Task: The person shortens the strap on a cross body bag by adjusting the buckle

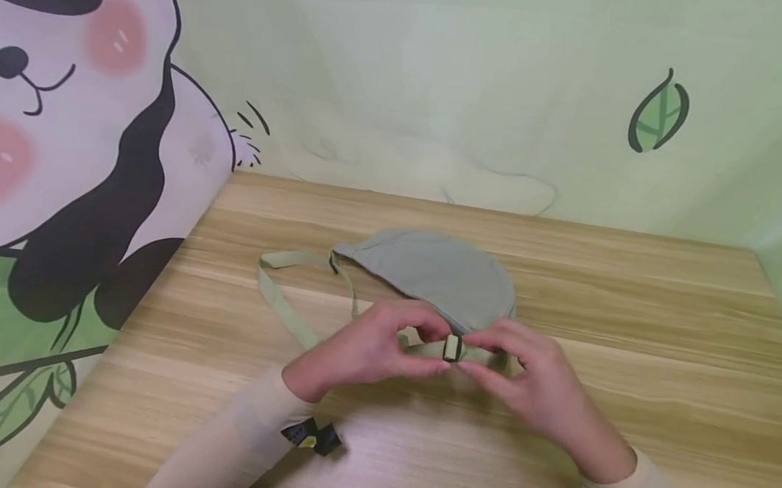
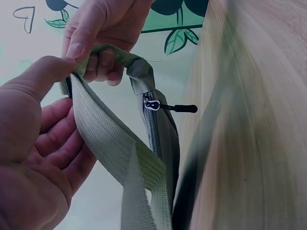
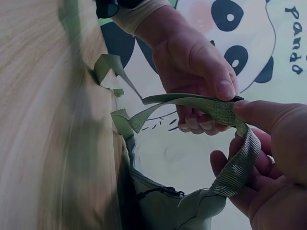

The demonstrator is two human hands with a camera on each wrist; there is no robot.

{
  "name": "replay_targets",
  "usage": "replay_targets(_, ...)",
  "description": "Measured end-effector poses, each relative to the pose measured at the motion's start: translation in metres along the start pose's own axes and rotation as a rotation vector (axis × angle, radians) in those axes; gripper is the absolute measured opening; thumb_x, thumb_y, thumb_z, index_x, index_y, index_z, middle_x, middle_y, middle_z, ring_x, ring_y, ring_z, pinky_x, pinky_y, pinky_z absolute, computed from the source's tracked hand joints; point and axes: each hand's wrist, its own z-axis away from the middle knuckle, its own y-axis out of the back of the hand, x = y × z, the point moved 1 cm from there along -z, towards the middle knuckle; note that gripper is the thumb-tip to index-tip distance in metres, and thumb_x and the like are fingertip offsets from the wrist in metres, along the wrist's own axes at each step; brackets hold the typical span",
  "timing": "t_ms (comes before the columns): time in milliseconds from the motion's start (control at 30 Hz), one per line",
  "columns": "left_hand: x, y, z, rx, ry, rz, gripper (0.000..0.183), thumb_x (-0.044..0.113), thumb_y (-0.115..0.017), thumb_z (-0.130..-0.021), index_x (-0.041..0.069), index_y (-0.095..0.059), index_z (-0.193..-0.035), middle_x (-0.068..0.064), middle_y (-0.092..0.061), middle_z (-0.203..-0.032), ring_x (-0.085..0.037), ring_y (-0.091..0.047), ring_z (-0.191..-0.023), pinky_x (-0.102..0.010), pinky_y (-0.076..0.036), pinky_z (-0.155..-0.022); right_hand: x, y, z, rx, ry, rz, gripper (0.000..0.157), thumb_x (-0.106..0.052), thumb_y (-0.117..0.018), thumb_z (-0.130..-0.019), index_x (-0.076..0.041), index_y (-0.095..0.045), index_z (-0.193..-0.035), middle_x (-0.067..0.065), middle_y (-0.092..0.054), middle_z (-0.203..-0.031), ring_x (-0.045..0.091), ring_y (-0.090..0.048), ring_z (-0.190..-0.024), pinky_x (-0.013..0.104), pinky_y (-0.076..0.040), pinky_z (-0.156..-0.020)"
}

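Note:
A grey-green waist bag (image 1: 442,272) lies on the table, its pale green webbing strap (image 1: 284,308) looping out to the left. In front of the bag, a dark-framed strap slider (image 1: 452,348) is held up between both hands. My left hand (image 1: 375,343) pinches the slider's left side with thumb and forefinger. From the other side my right hand (image 1: 540,373) pinches it at the right edge, thumb below. In the left wrist view, the strap (image 2: 108,129) hangs down from the fingers, beside a zipper pull (image 2: 184,109) on the bag.
The wood-grain table (image 1: 654,420) extends on both sides of the bag. Behind it stands a pale green wall (image 1: 439,92) with a leaf print (image 1: 659,114), and a panda picture (image 1: 71,146) covers the left side. Dark wrist cameras (image 1: 314,437) sit under both sleeves.

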Motion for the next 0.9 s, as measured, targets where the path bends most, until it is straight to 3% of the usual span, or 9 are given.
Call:
replay_targets(67,0.001,0.0,-0.001,0.003,-0.011,-0.014,0.026,0.014,-0.09,-0.089,0.01,-0.078,-0.111,0.0,-0.078,-0.105,-0.008,-0.068,-0.098,-0.023,-0.061,-0.093,-0.001,0.002,0.0,-0.009,-0.041,-0.008,0.04,0.006,-0.091,-0.075,-0.011,-0.081,-0.11,-0.001,-0.076,-0.095,0.009,-0.06,-0.082,0.021,-0.048,-0.065)
replay_targets(200,0.0,0.001,-0.001,0.025,-0.024,-0.012,0.025,0.013,-0.088,-0.09,0.01,-0.077,-0.112,0.0,-0.078,-0.105,-0.008,-0.069,-0.098,-0.023,-0.061,-0.093,-0.001,0.004,-0.001,-0.013,-0.096,-0.025,0.041,0.006,-0.091,-0.077,-0.012,-0.081,-0.113,-0.001,-0.078,-0.098,0.008,-0.059,-0.082,0.022,-0.048,-0.064)
replay_targets(333,-0.003,0.003,0.0,0.047,-0.034,0.011,0.024,0.011,-0.088,-0.09,0.011,-0.076,-0.111,0.0,-0.078,-0.104,-0.008,-0.069,-0.098,-0.025,-0.061,-0.093,0.002,0.003,0.001,-0.028,-0.087,-0.011,0.047,0.006,-0.091,-0.076,-0.01,-0.08,-0.119,0.002,-0.077,-0.103,0.008,-0.059,-0.086,0.021,-0.048,-0.068)
replay_targets(567,-0.003,0.004,0.0,0.053,-0.059,0.024,0.023,0.012,-0.088,-0.09,0.012,-0.078,-0.111,0.002,-0.078,-0.104,-0.007,-0.068,-0.099,-0.026,-0.061,-0.093,0.011,-0.001,0.009,0.023,-0.029,0.005,0.045,0.008,-0.089,-0.077,-0.007,-0.078,-0.118,0.007,-0.079,-0.11,0.008,-0.07,-0.1,0.012,-0.054,-0.092)
replay_targets(700,-0.002,0.004,-0.001,0.044,-0.067,0.018,0.024,0.012,-0.088,-0.09,0.012,-0.078,-0.111,0.002,-0.079,-0.106,-0.007,-0.069,-0.098,-0.025,-0.061,-0.092,0.013,-0.003,0.013,0.057,-0.039,-0.078,0.042,0.013,-0.085,-0.078,-0.005,-0.079,-0.115,0.01,-0.078,-0.108,0.006,-0.069,-0.103,0.013,-0.056,-0.091)
replay_targets(900,-0.003,0.004,-0.001,0.034,-0.07,0.003,0.025,0.012,-0.089,-0.089,0.011,-0.078,-0.112,0.001,-0.079,-0.107,-0.007,-0.069,-0.099,-0.024,-0.061,-0.094,0.014,-0.009,0.014,0.089,-0.063,-0.343,0.041,0.028,-0.076,-0.079,0.006,-0.075,-0.114,0.003,-0.075,-0.114,0.004,-0.067,-0.102,0.014,-0.059,-0.084)
